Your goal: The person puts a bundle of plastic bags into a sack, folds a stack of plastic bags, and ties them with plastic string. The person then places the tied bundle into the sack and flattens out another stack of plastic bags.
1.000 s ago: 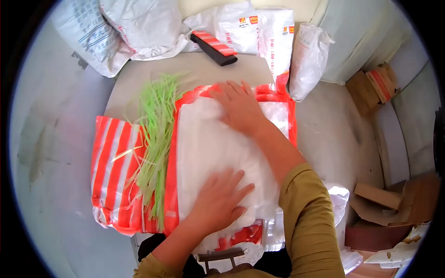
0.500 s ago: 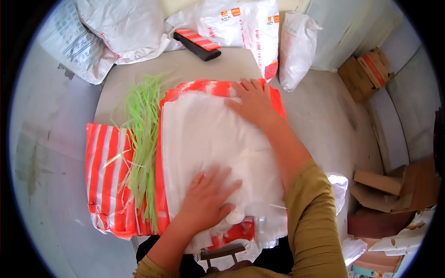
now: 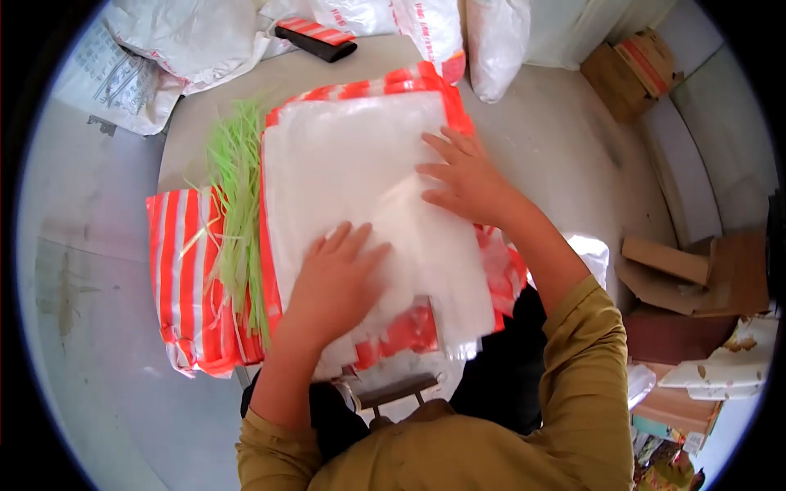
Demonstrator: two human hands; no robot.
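A stack of white translucent plastic bags (image 3: 360,155) lies flat in front of me, with cut-out handles at its near end. Beneath it, red-and-white striped plastic bags (image 3: 450,106) show along the far, left and right edges. My left hand (image 3: 340,282) rests on the lower left of the white stack, fingers stretched and slightly blurred. On the right side of the stack lies my right hand (image 3: 463,176), fingers spread. Neither hand grips anything. Green plastic strips (image 3: 237,221) form a bundle just left of the stack.
Folded red-striped bags (image 3: 184,270) lie at the left table edge. A black object with a striped top (image 3: 315,41) sits on the table (image 3: 196,139) at the back. White sacks (image 3: 192,37) stand behind. Cardboard boxes (image 3: 630,74) and an opened carton (image 3: 720,278) are at right.
My right hand has moved from the far striped edge nearer to me, onto the white bags. My left hand has shifted slightly left. The whole view has shifted, with the table appearing higher.
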